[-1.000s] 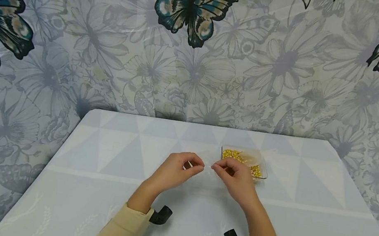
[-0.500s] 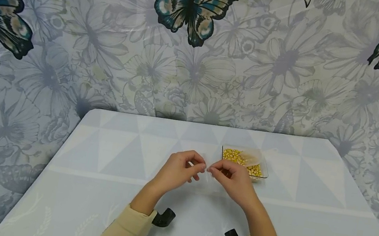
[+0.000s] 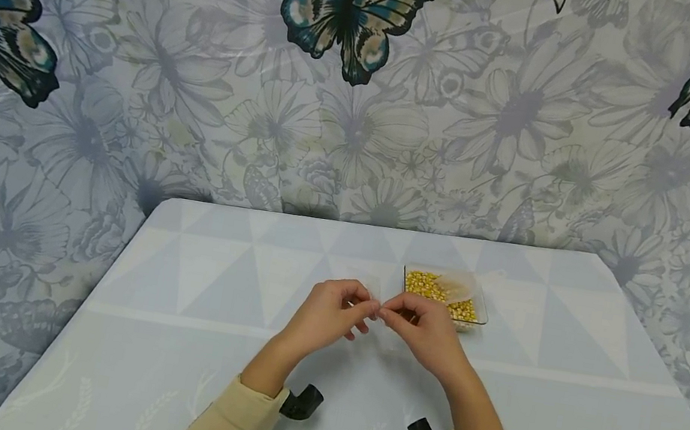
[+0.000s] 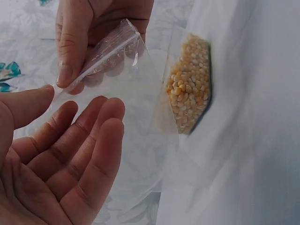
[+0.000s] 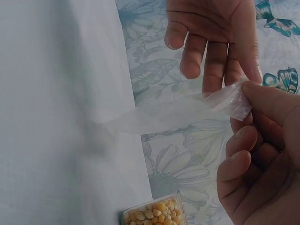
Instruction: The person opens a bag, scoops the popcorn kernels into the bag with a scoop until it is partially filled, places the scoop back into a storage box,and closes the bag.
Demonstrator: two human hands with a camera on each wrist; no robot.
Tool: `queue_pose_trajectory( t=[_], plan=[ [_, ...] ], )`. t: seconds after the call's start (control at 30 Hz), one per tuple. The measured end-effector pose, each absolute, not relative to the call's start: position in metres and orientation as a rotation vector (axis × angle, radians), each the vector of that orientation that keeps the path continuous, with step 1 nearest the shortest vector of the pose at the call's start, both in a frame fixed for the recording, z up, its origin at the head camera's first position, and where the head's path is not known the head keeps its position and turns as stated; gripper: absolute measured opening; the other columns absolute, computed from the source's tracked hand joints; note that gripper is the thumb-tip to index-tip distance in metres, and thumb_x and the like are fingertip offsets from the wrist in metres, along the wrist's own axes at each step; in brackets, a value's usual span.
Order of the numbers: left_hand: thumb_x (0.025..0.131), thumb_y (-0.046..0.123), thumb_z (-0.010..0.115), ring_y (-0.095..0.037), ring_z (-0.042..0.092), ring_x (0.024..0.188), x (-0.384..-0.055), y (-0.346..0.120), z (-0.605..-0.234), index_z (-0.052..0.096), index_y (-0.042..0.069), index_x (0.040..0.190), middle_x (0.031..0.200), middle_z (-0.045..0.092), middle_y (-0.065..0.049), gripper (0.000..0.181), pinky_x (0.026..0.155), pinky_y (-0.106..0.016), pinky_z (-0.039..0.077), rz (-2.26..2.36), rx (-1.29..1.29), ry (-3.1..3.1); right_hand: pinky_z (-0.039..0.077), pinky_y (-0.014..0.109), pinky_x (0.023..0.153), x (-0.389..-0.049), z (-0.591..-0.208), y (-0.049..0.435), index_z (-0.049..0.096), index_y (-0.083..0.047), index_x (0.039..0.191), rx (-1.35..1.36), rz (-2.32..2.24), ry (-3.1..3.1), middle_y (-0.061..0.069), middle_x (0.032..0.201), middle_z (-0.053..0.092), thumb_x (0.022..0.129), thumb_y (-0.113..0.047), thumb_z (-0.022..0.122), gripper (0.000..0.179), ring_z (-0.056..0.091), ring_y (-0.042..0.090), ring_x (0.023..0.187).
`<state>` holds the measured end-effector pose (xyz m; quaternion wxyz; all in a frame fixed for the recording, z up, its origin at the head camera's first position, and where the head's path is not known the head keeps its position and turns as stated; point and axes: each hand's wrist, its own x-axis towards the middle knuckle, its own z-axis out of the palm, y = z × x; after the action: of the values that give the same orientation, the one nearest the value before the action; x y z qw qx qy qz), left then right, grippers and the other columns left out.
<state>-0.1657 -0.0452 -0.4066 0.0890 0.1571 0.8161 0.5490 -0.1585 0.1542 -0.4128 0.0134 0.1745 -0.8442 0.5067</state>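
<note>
A clear zip-lock bag [image 4: 140,101] hangs between my two hands, its zip strip along the top. In the head view my left hand [image 3: 324,318] and right hand [image 3: 427,335] meet fingertip to fingertip above the table. My right hand pinches the bag's top edge between thumb and fingers. The left hand's thumb and index finger pinch the same edge at its end, while the other left fingers extend loosely beneath. In the right wrist view the bag [image 5: 164,112] trails away thin and see-through from the right thumb [image 5: 267,101].
A clear rectangular container [image 3: 485,323] of yellow corn kernels [image 3: 422,283] stands just beyond my right hand, with a pale translucent piece [image 3: 458,287] lying on the kernels. The patterned table [image 3: 190,364] ends at a flowered, butterfly-printed backdrop [image 3: 356,148].
My left hand has shifted right, closing the gap between the two hands until the fingertips meet. The right hand moved slightly left, then stayed nearly still; the container has stayed put.
</note>
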Motion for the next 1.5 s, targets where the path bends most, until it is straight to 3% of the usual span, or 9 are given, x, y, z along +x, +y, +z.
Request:
queue_pose_trajectory(
  t=[0.1,0.33,0.83,1.2,1.5],
  plan=[
    [0.097,0.032,0.065,-0.022,0.073,0.069,-0.164,-0.045,-0.405,0.073,0.014,0.089,0.086,0.076,-0.002,0.021,0.057,-0.03,0.058,1.593,0.457,2.451,0.045,0.024,0.055,-0.158,-0.413,0.154,0.075,-0.013,0.091,0.511,1.538,-2.635,0.005,0.081,0.07,0.091,-0.017,0.073,0.005,0.05,0.008,0.061],
    [0.098,0.034,0.063,-0.038,0.072,0.071,-0.161,-0.043,-0.403,0.072,0.016,0.079,0.083,0.076,-0.01,0.028,0.055,-0.031,0.057,1.568,0.493,2.407,0.045,0.023,0.055,-0.158,-0.414,0.15,0.074,-0.013,0.087,0.464,1.478,-2.637,-0.001,0.075,0.066,0.09,-0.018,0.074,0.006,0.049,0.008,0.061],
    [0.1,0.036,0.059,-0.038,0.071,0.069,-0.157,-0.043,-0.397,0.072,0.018,0.082,0.075,0.072,0.001,0.029,0.058,-0.045,0.059,1.543,0.544,2.364,0.045,0.023,0.057,-0.159,-0.416,0.152,0.073,-0.009,0.087,0.527,1.543,-2.654,0.004,0.079,0.069,0.088,-0.014,0.075,0.005,0.049,0.006,0.063],
    [0.103,0.03,0.055,-0.037,0.072,0.07,-0.157,-0.045,-0.396,0.071,0.02,0.083,0.077,0.071,0.002,0.028,0.054,-0.034,0.057,1.495,0.544,2.358,0.046,0.023,0.057,-0.16,-0.419,0.154,0.072,-0.006,0.088,0.55,1.683,-2.656,0.008,0.08,0.068,0.085,-0.015,0.077,0.011,0.051,0.007,0.064],
    [0.101,0.024,0.054,-0.036,0.071,0.07,-0.156,-0.045,-0.397,0.071,0.018,0.082,0.072,0.069,0.001,0.027,0.053,-0.034,0.056,1.502,0.563,2.365,0.05,0.024,0.06,-0.16,-0.42,0.154,0.07,-0.01,0.083,0.661,1.734,-2.643,0.001,0.081,0.069,0.082,-0.019,0.079,0.012,0.057,0.007,0.066]
  ],
)
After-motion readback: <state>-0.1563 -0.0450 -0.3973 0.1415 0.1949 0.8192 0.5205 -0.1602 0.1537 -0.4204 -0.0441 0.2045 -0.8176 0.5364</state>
